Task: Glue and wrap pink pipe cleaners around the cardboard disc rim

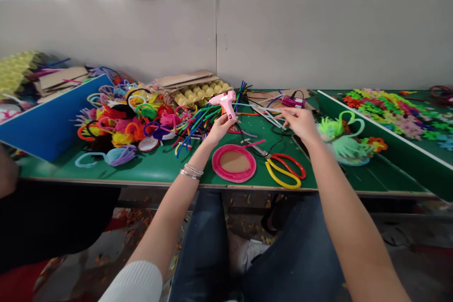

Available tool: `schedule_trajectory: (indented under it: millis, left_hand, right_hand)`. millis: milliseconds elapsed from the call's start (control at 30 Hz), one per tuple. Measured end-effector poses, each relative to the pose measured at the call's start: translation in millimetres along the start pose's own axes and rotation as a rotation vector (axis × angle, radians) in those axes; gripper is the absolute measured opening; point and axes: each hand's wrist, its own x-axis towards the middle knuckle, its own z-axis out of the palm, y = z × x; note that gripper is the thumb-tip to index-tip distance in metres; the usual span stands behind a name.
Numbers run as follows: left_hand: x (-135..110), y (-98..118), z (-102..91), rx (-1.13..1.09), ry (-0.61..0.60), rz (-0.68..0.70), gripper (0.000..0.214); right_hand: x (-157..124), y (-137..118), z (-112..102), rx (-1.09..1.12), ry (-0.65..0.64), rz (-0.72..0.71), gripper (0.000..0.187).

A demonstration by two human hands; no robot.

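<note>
My left hand [223, 127] is wrapped round the handle of a pink hot glue gun [223, 100], held above the table with its nozzle toward the left. A thin pale glue stick [256, 106] runs from the back of the gun to my right hand [299, 121], whose fingers pinch its far end. Below my hands lies a pink ring-shaped coil [234, 163] on a round cardboard base. Scissors [286, 170] with red and yellow handles rest just right of it. More whitish glue sticks [267, 117] lie on the green table under the pinched one.
Colourful pipe-cleaner pieces [134, 122] are heaped at the left by a blue divider [56, 122]. Egg-carton trays [201, 93] and loose pipe cleaners [198, 125] lie nearer the middle. A green swan-like figure [350, 144] stands at right, before a green divider [382, 144]. Another person sits at left.
</note>
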Motion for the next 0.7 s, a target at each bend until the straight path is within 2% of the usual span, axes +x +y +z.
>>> schedule_trajectory:
  millis: [67,167,233,333,367,433,500,533,600,700]
  left_hand:
    - [0,-1,-0.8,0.006,0.001,0.004,0.024]
    - [-1,-1,-1.0,0.008,-0.006,0.018,0.025]
    - [-2,1,-0.5,0.014,-0.024,0.020,0.028]
    - [-5,4,0.8,0.018,-0.068,0.019,0.031]
    - [-6,5,1.2,0.018,-0.084,0.021,0.032]
    - [-8,7,2.2,0.027,-0.110,0.034,0.032]
    - [-10,7,3.2,0.031,-0.133,0.044,0.032]
    - [-10,7,3.6,0.027,-0.143,0.046,0.032]
    - [-10,6,4.2,0.015,-0.156,0.041,0.032]
    - [-10,3,4.7,0.001,-0.166,0.032,0.032]
  right_hand:
    - [-9,-9,-10,0.057,0.085,-0.030,0.029]
    - [-18,-14,-12,0.066,0.133,-0.066,0.036]
    - [-20,-11,-7,0.039,0.078,-0.079,0.039]
    - [-21,-6,3,-0.042,-0.071,-0.064,0.044]
    - [-21,-7,5,-0.033,-0.064,-0.056,0.045]
    - [-23,-13,7,0.080,0.075,-0.066,0.046]
    - [-26,-26,8,0.269,0.278,-0.125,0.045]
    - [-29,-33,8,0.356,0.333,-0.163,0.044]
    - [-34,-46,8,0.492,0.362,-0.217,0.041]
    - [-42,-59,10,0.561,0.323,-0.245,0.037]
